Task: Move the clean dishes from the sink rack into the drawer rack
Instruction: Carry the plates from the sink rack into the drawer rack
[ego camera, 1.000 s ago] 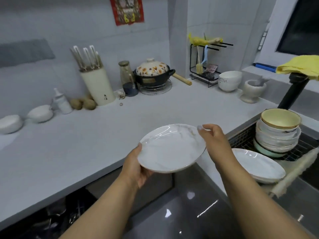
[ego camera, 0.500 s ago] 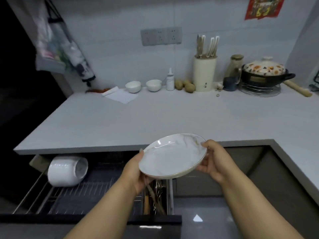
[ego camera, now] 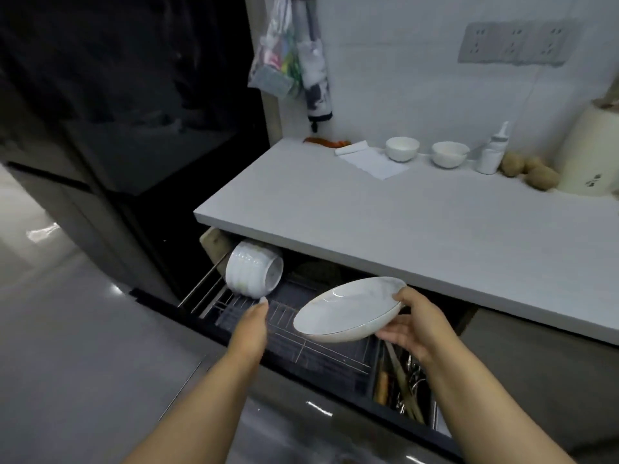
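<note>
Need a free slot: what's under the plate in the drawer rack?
Under the plate, held by the right hand, bare rack wires show. The part directly beneath is covered. A white bowl stack lies further left.

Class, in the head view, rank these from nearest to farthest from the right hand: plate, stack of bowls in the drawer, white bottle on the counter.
1. Plate: held in the right hand.
2. Stack of bowls: left, in the drawer.
3. White bottle: far back on the counter.

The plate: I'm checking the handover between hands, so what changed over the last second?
The left hand let go of the plate and reaches toward the drawer rack. The plate moved from counter height down over the rack. The right hand kept its grip on the rim.
</note>
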